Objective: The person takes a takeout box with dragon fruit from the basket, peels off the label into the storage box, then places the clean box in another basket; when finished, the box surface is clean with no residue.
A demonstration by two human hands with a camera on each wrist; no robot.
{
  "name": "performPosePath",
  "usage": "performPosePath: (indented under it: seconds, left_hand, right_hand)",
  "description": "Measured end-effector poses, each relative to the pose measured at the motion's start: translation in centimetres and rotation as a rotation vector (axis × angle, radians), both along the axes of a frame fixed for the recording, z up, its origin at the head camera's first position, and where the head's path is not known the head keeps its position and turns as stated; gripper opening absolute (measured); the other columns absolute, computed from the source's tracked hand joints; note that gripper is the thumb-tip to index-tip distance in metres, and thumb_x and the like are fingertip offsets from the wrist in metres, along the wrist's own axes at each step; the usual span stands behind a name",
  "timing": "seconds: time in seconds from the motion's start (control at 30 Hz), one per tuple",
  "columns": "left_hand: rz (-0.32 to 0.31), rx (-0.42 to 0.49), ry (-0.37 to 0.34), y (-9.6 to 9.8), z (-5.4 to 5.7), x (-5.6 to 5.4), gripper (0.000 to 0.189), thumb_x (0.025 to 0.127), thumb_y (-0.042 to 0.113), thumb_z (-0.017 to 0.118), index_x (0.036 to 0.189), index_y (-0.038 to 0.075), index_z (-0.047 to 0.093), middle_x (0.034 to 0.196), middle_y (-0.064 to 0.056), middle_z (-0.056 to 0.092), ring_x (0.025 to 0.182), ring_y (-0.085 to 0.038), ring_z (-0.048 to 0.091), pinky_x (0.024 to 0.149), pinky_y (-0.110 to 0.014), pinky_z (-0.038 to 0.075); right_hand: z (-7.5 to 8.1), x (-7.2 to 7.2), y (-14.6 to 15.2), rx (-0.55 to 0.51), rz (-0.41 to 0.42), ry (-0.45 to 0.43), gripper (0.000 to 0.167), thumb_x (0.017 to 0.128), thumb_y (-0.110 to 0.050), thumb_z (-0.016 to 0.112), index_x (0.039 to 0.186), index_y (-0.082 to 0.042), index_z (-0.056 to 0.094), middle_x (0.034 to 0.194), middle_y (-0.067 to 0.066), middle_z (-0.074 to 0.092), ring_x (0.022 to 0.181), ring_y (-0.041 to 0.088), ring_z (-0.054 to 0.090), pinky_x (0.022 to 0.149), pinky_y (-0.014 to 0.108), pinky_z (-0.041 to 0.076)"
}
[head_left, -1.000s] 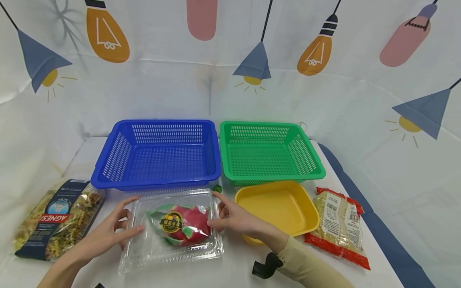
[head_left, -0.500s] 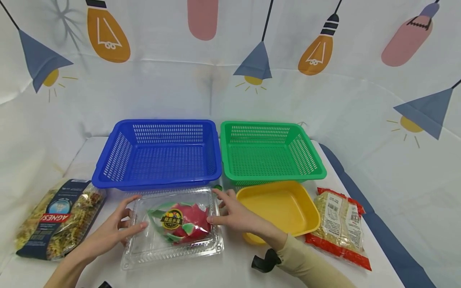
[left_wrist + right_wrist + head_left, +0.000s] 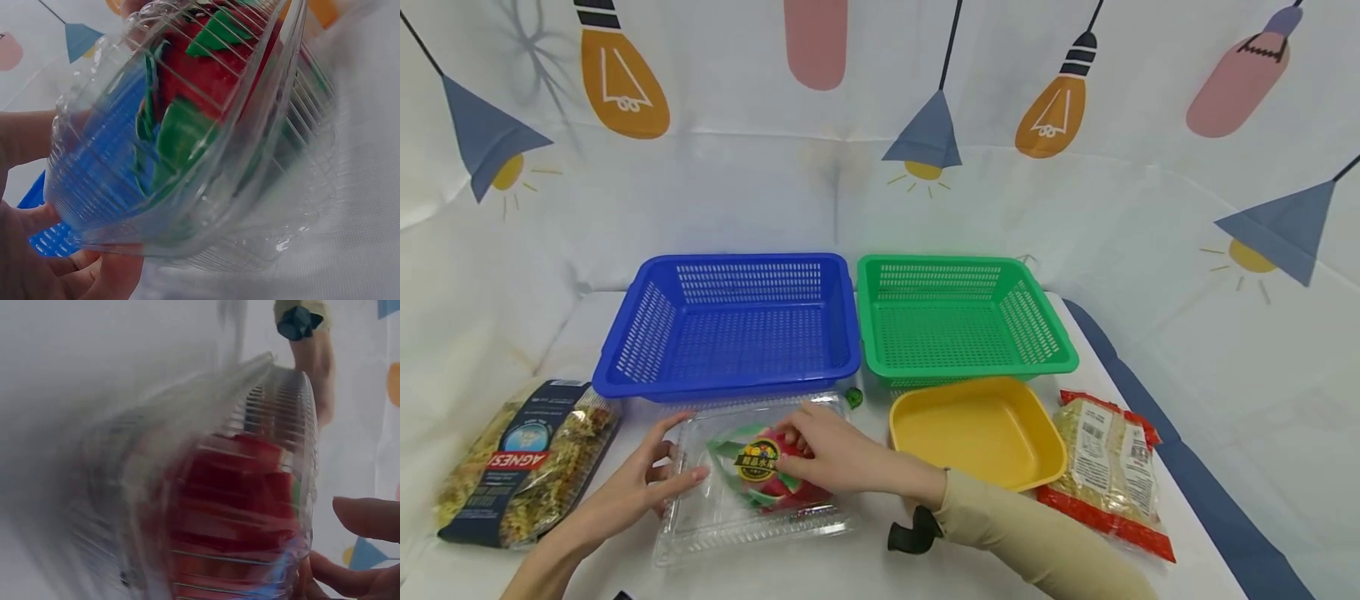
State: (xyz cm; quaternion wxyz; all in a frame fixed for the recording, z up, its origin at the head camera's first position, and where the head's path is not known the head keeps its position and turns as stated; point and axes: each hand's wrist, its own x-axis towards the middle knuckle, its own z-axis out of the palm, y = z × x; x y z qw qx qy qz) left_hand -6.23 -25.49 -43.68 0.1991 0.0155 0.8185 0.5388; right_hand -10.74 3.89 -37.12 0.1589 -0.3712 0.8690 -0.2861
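Observation:
A clear plastic clamshell box [image 3: 692, 521] lies closed on the white table with a red dragon fruit [image 3: 797, 498] with green scales inside. A round black fruit label [image 3: 756, 461] sits on its lid. My left hand [image 3: 632, 483] grips the box's left side, thumb on top. Over the lid, beside the label, is my right hand [image 3: 831, 450], partly covering the fruit; whether it touches the lid is unclear. The right wrist view shows its thumb [image 3: 369, 519] and a finger apart, with nothing between them.
Behind stand a blue basket [image 3: 730, 387] and a green basket [image 3: 970, 367]. A yellow tub [image 3: 977, 433] and a red-edged bag [image 3: 1112, 467] lie right, a pasta bag [image 3: 523, 467] left. A small green item [image 3: 853, 397] sits behind the box.
My right hand has left the box's right edge and moved left, over the lid and close to the label. The left hand keeps its hold on the left side.

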Motion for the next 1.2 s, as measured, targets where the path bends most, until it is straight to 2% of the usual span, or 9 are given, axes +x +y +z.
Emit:
performPosePath:
  seconds: [0.2, 0.27, 0.47, 0.77, 1.03, 1.2]
  left_hand:
    - [-0.006, -0.010, -0.011, -0.1, -0.1, -0.1, 0.083, 0.100, 0.027, 0.063, 0.159, 0.021, 0.005, 0.099, -0.011, 0.039, 0.076, -0.015, 0.060, 0.055, -0.038, 0.054]
    - [0.001, -0.020, -0.038, -0.1, -0.1, -0.1, 0.083, 0.100, 0.029, 0.062, 0.159, 0.024, 0.004, 0.100, -0.011, 0.040, 0.077, -0.016, 0.060, 0.056, -0.038, 0.054]
    - [-0.012, -0.010, -0.016, -0.2, -0.1, -0.1, 0.083, 0.101, 0.026, 0.061, 0.159, 0.022, 0.003, 0.101, -0.012, 0.043, 0.076, -0.014, 0.061, 0.055, -0.037, 0.054]
    - [-0.025, 0.008, -0.011, 0.0, -0.2, -0.2, 0.084, 0.100, 0.024, 0.061, 0.159, 0.021, 0.001, 0.102, -0.014, 0.046, 0.079, -0.014, 0.065, 0.054, -0.038, 0.055]
    - [-0.025, 0.022, 0.006, 0.0, -0.2, -0.1, 0.083, 0.100, 0.023, 0.062, 0.158, 0.018, 0.002, 0.094, -0.010, 0.040, 0.074, -0.012, 0.063, 0.053, -0.038, 0.054]
    - [-0.024, 0.014, -0.006, 0.1, -0.2, -0.2, 0.084, 0.100, 0.023, 0.062, 0.159, 0.019, 0.002, 0.097, -0.012, 0.042, 0.075, -0.012, 0.063, 0.053, -0.038, 0.055]
  right_hand:
    - [0.7, -0.9, -1.6, 0.092, 0.026, 0.037, 0.024, 0.094, -0.024, 0.070, 0.111, -0.009, 0.066, 0.087, -0.007, 0.054, 0.080, 0.003, 0.047, 0.070, 0.012, 0.040]
    - [0.9, -1.2, -1.9, 0.100, 0.033, 0.021, 0.022, 0.094, -0.023, 0.070, 0.110, -0.008, 0.066, 0.084, -0.008, 0.054, 0.077, 0.002, 0.048, 0.069, 0.012, 0.040]
    - [1.0, -1.9, -2.6, 0.106, 0.036, -0.016, 0.015, 0.093, -0.019, 0.070, 0.103, -0.008, 0.068, 0.078, -0.010, 0.055, 0.072, 0.001, 0.049, 0.067, 0.011, 0.041]
    - [0.7, -1.8, -3.0, 0.118, 0.004, -0.039, 0.013, 0.093, -0.017, 0.071, 0.104, -0.010, 0.068, 0.076, -0.011, 0.058, 0.070, -0.002, 0.051, 0.068, 0.011, 0.042]
    - [0.6, -1.6, -3.2, 0.099, -0.016, -0.057, 0.013, 0.093, -0.014, 0.070, 0.106, -0.010, 0.069, 0.075, -0.011, 0.058, 0.068, -0.002, 0.051, 0.066, 0.012, 0.042]
    - [0.5, -1.5, -3.1, 0.081, -0.028, -0.058, 0.013, 0.092, -0.011, 0.071, 0.105, -0.010, 0.069, 0.073, -0.011, 0.057, 0.066, -0.002, 0.050, 0.066, 0.012, 0.041]
